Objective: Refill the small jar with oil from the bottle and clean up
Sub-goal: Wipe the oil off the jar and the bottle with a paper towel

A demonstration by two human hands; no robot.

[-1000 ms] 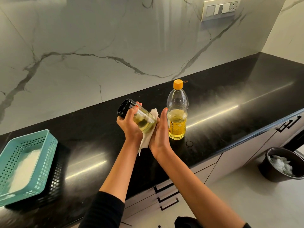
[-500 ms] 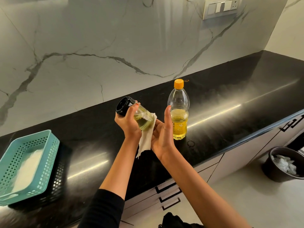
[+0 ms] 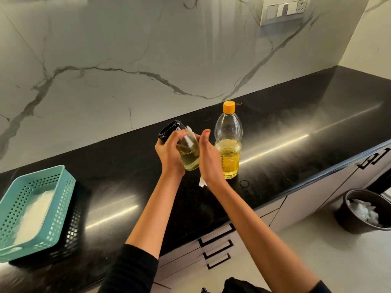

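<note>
Since a moment ago the right hand (image 3: 208, 161) is pressing in closer to the small jar (image 3: 187, 153), and the white tissue (image 3: 202, 182) that was hanging between the hands is now mostly hiding behind it.

The small jar is up in the air over the black counter (image 3: 296, 123), just left of the bottle (image 3: 228, 144). It is made of clear glass and is tipping over, with its black lid (image 3: 169, 131) on and pointing up and to the left. Yellow-green oil (image 3: 190, 163) is sitting in its low end.

The left hand (image 3: 169, 153) is wrapping its fingers around the jar near the lid and gripping it. The right hand is staying flat, with its fingers straight and pointing up, and it is pushing the tissue against the jar's side. Only a small corner of tissue is poking out under that hand.

The bottle is standing straight on the counter with its orange cap (image 3: 229, 107) on, about half full of yellow oil. Nobody is touching it.
</note>
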